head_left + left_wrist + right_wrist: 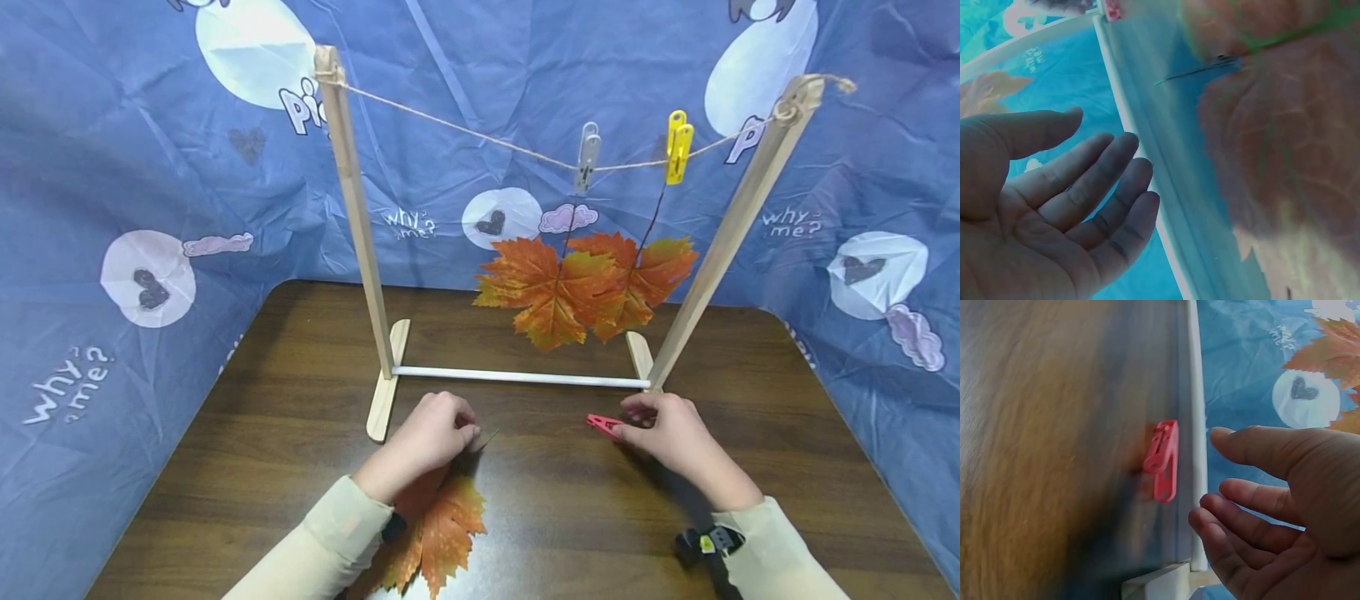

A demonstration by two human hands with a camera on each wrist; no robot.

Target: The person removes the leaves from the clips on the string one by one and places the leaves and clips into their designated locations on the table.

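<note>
My left hand (431, 433) hovers above the table near the stem of an orange maple leaf (446, 533). In the left wrist view its fingers (1125, 147) are loosely bent around nothing, and the leaf's stem (1194, 70) shows apart from them. My right hand (666, 429) is beside a red clothespin (602, 425) on the table. The right wrist view shows a gap between the clothespin (1165, 461) and the relaxed fingers (1235, 531). Part of the leaf is hidden under my left forearm.
A wooden stand (360, 217) holds a sagging twine line (465, 129). From it, a grey clothespin (588, 158) and a yellow clothespin (678, 148) hang two maple leaves (555, 287). A white rod (517, 377) joins the stand's feet. Behind is a blue printed cloth (435, 67).
</note>
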